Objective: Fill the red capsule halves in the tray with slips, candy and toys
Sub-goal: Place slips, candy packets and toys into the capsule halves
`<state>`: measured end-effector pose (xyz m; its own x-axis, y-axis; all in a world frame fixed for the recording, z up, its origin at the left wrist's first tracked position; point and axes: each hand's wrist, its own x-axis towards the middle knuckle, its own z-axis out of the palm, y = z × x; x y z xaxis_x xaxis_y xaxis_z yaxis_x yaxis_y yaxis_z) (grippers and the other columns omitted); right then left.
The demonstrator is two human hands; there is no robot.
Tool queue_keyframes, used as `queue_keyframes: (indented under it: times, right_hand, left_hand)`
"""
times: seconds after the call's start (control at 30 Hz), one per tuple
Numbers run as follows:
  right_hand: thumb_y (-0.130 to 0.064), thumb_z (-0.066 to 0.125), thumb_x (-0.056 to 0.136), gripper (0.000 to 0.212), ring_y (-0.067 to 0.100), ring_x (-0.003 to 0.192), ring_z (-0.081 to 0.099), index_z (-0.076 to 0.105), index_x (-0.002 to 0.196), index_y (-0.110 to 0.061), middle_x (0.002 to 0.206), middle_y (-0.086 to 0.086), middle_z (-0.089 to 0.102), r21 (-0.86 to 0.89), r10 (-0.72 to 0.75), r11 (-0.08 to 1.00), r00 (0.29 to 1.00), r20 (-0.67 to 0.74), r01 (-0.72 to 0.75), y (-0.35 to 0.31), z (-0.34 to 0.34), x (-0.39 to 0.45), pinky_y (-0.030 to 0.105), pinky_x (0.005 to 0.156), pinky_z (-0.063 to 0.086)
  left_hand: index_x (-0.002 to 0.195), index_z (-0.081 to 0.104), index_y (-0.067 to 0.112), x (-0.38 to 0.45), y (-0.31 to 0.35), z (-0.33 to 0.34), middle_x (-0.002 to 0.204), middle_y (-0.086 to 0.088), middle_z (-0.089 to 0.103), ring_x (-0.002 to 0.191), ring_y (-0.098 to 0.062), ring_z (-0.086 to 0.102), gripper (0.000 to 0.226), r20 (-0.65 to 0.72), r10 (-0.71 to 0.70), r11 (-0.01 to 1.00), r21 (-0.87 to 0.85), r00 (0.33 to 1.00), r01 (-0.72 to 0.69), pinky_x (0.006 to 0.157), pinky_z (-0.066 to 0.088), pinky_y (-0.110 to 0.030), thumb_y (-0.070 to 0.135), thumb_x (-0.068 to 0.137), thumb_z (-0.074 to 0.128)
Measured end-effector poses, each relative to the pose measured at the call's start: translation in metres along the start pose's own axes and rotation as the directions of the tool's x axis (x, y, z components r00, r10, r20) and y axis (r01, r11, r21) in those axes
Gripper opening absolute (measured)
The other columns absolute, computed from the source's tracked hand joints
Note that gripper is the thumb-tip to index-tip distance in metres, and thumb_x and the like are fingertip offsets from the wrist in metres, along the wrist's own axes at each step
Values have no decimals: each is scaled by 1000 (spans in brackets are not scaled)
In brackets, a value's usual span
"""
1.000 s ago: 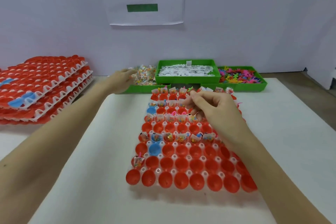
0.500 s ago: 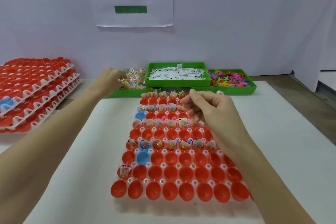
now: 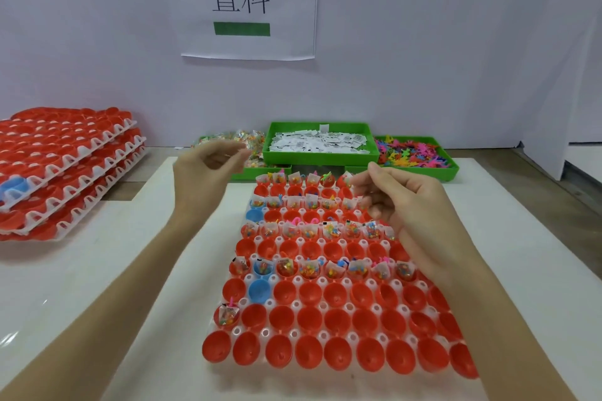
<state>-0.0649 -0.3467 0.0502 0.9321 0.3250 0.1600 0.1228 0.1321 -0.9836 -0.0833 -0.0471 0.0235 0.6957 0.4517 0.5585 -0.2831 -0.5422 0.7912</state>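
The left hand (image 3: 208, 169) has lifted back from the candy bin (image 3: 250, 150) at the far left and now hangs near it, fingers loosely curled; whether they pinch a candy cannot be told. The right hand (image 3: 404, 202) stays over the tray (image 3: 329, 270), fingertips bunched, contents unclear. The near red halves (image 3: 309, 312) are mostly unfilled, so another candy drop seems next.

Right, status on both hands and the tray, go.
Left hand raised before candy bin, fingers loosely curled, load unclear. Right hand curled over tray far rows. Nearest rows mostly unfilled. Nothing blocking.
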Motion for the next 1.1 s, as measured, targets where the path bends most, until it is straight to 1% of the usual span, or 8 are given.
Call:
queue_keyframes:
  times: [0.1,0.27,0.37,0.5,0.63,0.7,0.87,1.1]
  right_hand:
    - [-26,58,103,29,12,73,66,81,91,-12,88,6,76,-94,-20,995,1000,-18,18,2,0,1,22,63,53]
    - [-17,59,102,17,6,75,71,76,100,-20,83,-4,76,-492,-163,862,986,-42,121,-1,1,28,19,63,56]
    - [-14,58,101,18,8,83,70,74,109,-20,92,-5,75,-732,-191,666,981,16,142,-1,5,72,25,75,58]
    - [-4,50,104,30,20,105,67,69,126,-12,127,10,70,-920,-158,361,982,103,155,7,6,145,30,92,52]
    - [19,46,93,63,29,126,59,56,143,-19,145,13,57,-981,64,13,979,195,195,21,-10,191,38,97,51]
    - [17,48,94,59,30,128,58,60,140,-18,145,12,58,-965,178,-85,956,231,249,25,-19,202,40,102,49]
    - [-3,69,93,20,27,107,69,75,112,-5,118,12,74,-955,136,-25,947,289,295,22,-24,213,36,95,51]
    - [-20,71,95,23,32,95,67,72,100,2,104,18,73,-972,92,52,968,232,228,18,-25,211,39,85,51]
  left_hand:
    - [108,79,20,-30,8,5,87,6,80,79,-12,77,17,71,-49,995,-83,996,55,74,58,-16,16,92,76]
    - [118,75,12,-38,11,1,98,1,79,84,-12,77,23,182,-17,993,-109,983,37,78,60,-18,4,99,63]
    - [123,71,9,-37,9,-3,98,-1,79,84,-17,76,27,238,26,992,-129,971,5,78,61,-23,1,103,56]
    - [113,69,6,-37,9,-7,88,0,76,75,-24,73,19,254,82,988,-146,964,-46,68,62,-34,0,104,53]
    - [106,68,5,-36,6,-9,85,6,74,66,-23,71,18,242,76,992,-119,967,-48,60,59,-32,-2,104,52]
    - [106,69,5,-36,6,-10,88,3,75,67,-23,71,18,232,62,993,-115,971,-36,60,58,-30,-2,104,52]
    - [106,69,5,-36,3,-9,93,-3,75,69,-25,70,18,218,34,997,-75,975,-17,61,58,-29,-1,104,52]
    - [106,69,9,-39,0,-5,96,0,75,68,-20,71,20,240,-3,1000,-23,971,8,61,58,-26,0,104,52]
